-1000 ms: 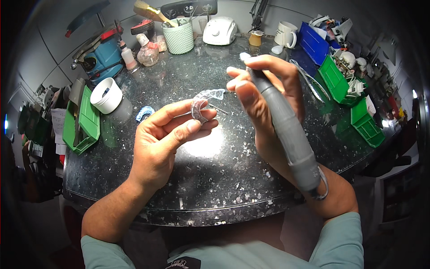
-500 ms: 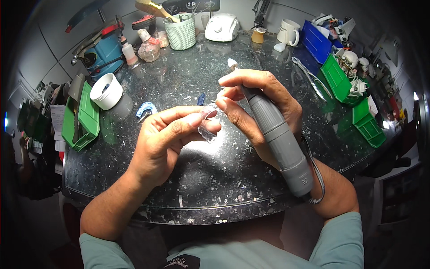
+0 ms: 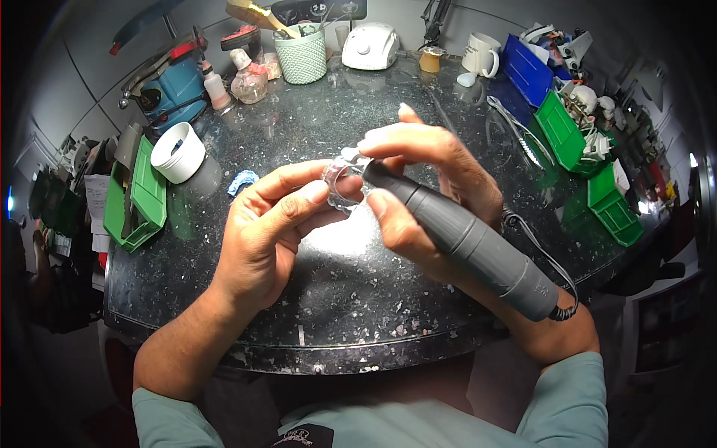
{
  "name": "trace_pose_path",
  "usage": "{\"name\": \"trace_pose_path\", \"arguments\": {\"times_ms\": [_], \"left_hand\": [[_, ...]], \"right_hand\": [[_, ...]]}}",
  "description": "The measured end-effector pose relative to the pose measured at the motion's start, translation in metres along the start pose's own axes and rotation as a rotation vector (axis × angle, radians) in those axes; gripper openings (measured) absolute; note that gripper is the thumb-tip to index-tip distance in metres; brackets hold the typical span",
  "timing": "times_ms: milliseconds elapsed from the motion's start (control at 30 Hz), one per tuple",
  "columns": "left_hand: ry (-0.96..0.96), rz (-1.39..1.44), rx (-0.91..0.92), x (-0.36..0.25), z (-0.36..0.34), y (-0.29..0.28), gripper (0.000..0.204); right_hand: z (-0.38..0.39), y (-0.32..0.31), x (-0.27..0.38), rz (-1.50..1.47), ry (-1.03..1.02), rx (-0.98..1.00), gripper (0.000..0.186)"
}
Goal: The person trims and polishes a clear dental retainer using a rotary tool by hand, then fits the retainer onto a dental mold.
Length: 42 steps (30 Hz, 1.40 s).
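Note:
My left hand [image 3: 269, 216] pinches a clear dental aligner [image 3: 334, 179] between thumb and fingers above the middle of the bench. Wrapped round a dark grey rotary handpiece [image 3: 463, 235] are the fingers of my right hand [image 3: 426, 179]. The handpiece slants, its cable end toward my right forearm and its nose toward the aligner. Its whitish tip [image 3: 349, 152] is at the aligner's upper edge; whether they touch I cannot tell. A small blue piece [image 3: 243, 181] lies on the bench beyond my left hand.
On the dark, speckled bench [image 3: 314, 299] a white cup [image 3: 178, 153] and green bin [image 3: 138, 194] stand left. At the back are a pale green basket [image 3: 301, 56], a white control box [image 3: 370, 46] and a mug [image 3: 482, 54]. Blue and green bins [image 3: 560, 131] line the right.
My right hand has tipped the handpiece, bringing its nose down and left to the aligner while its rear end swung right. My left hand has turned the aligner slightly and stays nearly in place.

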<state>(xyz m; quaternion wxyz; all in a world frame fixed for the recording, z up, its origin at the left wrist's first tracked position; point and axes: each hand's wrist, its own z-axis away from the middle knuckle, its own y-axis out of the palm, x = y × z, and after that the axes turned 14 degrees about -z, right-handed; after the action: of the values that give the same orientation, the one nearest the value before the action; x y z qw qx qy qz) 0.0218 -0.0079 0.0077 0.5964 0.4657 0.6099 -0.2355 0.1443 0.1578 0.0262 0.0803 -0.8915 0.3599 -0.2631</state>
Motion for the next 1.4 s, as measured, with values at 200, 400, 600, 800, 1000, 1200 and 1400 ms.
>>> {"name": "trace_pose_path", "arguments": {"times_ms": [200, 400, 600, 800, 1000, 1200, 1400], "left_hand": [[0.102, -0.192, -0.033, -0.001, 0.000, -0.001, 0.028], [0.126, -0.247, -0.067, -0.002, 0.001, 0.002, 0.027], [0.180, -0.333, -0.100, -0.003, 0.002, 0.002, 0.026], [0.168, -0.375, -0.122, -0.003, 0.003, 0.002, 0.026], [0.143, -0.254, -0.064, -0.001, 0.002, 0.001, 0.026], [0.069, -0.058, 0.033, -0.001, 0.002, 0.001, 0.030], [0.057, -0.063, 0.044, 0.001, 0.003, 0.001, 0.033]], "right_hand": [[0.008, 0.007, 0.000, -0.201, 0.079, -0.037, 0.037], [0.009, 0.008, -0.002, -0.270, 0.091, -0.099, 0.035], [0.006, 0.005, -0.001, -0.254, 0.050, -0.061, 0.034], [0.002, 0.002, -0.001, -0.153, -0.044, -0.047, 0.032], [0.002, 0.004, -0.004, -0.186, -0.032, -0.081, 0.033], [0.005, 0.008, -0.010, -0.176, -0.097, -0.093, 0.034], [0.005, 0.012, -0.011, -0.211, -0.078, -0.145, 0.033]]}}
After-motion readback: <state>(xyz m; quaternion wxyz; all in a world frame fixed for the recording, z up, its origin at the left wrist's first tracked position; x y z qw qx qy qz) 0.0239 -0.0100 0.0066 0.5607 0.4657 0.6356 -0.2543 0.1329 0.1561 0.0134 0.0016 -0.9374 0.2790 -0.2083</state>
